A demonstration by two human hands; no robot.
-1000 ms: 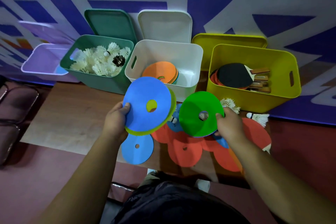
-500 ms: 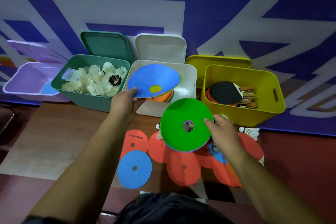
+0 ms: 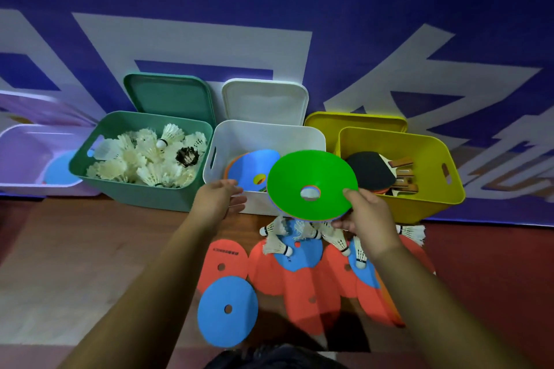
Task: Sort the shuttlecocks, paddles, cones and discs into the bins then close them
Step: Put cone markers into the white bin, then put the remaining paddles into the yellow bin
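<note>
My right hand grips a green cone by its near edge, with other colours stacked under it, held over the front of the white bin. My left hand hovers empty, fingers relaxed, at that bin's front left corner. A blue cone lies inside the white bin on orange ones. The green bin holds several shuttlecocks. The yellow bin holds paddles. Loose shuttlecocks lie on red and blue discs on the floor.
A purple bin with a blue disc inside stands at far left. Green, white and yellow lids lean against the wall behind their bins. A separate blue disc lies nearest me. Wooden floor stretches to the left.
My left hand has let go of the blue cone stack into the white bin and drawn back empty. My right hand has lifted the green cone up toward the white bin.
</note>
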